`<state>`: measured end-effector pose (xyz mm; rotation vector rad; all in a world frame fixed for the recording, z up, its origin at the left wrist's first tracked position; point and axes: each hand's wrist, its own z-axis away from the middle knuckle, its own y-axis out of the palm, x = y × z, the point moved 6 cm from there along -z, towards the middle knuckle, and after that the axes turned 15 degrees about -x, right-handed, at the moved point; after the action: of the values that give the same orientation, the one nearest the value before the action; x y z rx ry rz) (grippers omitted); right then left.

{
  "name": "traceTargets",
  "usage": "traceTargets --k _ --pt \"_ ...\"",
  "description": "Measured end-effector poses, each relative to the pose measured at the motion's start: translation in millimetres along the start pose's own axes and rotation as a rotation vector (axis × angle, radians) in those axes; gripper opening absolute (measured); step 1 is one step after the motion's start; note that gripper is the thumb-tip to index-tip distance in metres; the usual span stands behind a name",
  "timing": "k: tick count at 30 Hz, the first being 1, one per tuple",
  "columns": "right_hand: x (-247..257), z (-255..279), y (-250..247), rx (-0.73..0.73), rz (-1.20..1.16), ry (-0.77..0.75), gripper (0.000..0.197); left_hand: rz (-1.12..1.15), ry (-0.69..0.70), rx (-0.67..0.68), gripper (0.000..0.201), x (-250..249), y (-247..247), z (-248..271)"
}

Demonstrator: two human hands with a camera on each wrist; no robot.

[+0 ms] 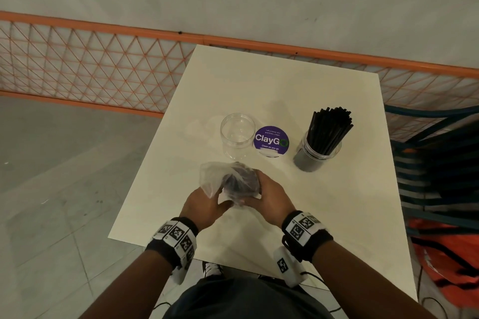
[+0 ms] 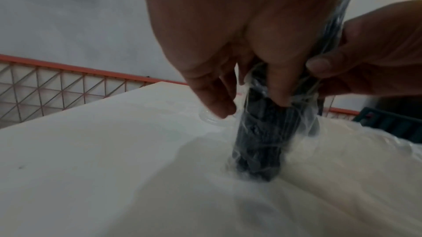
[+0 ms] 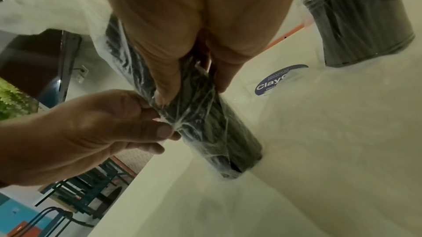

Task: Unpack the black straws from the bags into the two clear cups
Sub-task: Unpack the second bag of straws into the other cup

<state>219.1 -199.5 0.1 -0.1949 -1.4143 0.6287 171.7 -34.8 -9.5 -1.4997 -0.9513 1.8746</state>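
A clear plastic bag of black straws [image 1: 237, 181] stands upright on the white table [image 1: 285, 90], its lower end pressed on the surface [image 2: 258, 150] [image 3: 219, 136]. My right hand [image 1: 269, 197] grips the bundle through the plastic [image 3: 173, 71]. My left hand [image 1: 207, 204] pinches the bag's film beside it [image 3: 160, 125] [image 2: 269, 78]. An empty clear cup [image 1: 237, 136] stands just beyond the bag. A second clear cup [image 1: 317, 150] at the right is full of black straws [image 1: 330, 129] [image 3: 356, 24].
A round purple ClayGo sticker [image 1: 271, 140] lies between the two cups. An orange mesh fence [image 1: 90, 67] runs behind the table. Stacked dark chairs [image 1: 440, 168] and an orange object [image 1: 451, 259] stand at the right.
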Motion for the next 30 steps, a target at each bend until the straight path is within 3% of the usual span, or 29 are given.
traceTargets --k 2,4,6,10,12,17,23,25,27,30 --pt "1 -1 -2 -0.022 0.017 0.004 0.063 0.097 0.028 0.033 0.067 -13 -4 2" --pt "3 -2 -5 -0.045 0.044 -0.007 0.06 0.384 0.057 0.04 0.079 -32 -11 1" --pt "4 -3 -4 -0.035 0.099 -0.025 0.058 0.516 0.01 -0.023 0.092 -35 -13 -2" --pt "-8 -6 2 0.014 0.328 -0.019 0.056 0.37 -0.034 -0.143 0.068 -37 -12 -2" --pt "-13 -10 1 0.016 0.403 -0.02 0.063 0.352 -0.046 -0.184 0.064 -33 -13 -4" --pt "-5 -9 -8 -0.038 0.102 -0.045 0.096 0.373 0.013 -0.178 0.058 -27 -9 -3" --pt "-1 -9 -4 -0.046 0.221 -0.058 0.06 0.451 0.056 -0.121 0.073 -32 -9 -3" --pt "-1 -8 -3 -0.044 0.204 -0.081 0.057 0.486 0.009 -0.121 0.069 -33 -10 -2" --pt "-2 -5 -3 -0.028 0.103 -0.07 0.072 0.502 -0.038 -0.141 0.059 -30 -8 -3" --pt "2 -2 -8 -0.017 -0.053 -0.033 0.093 0.496 -0.017 -0.139 0.059 -26 -7 -9"
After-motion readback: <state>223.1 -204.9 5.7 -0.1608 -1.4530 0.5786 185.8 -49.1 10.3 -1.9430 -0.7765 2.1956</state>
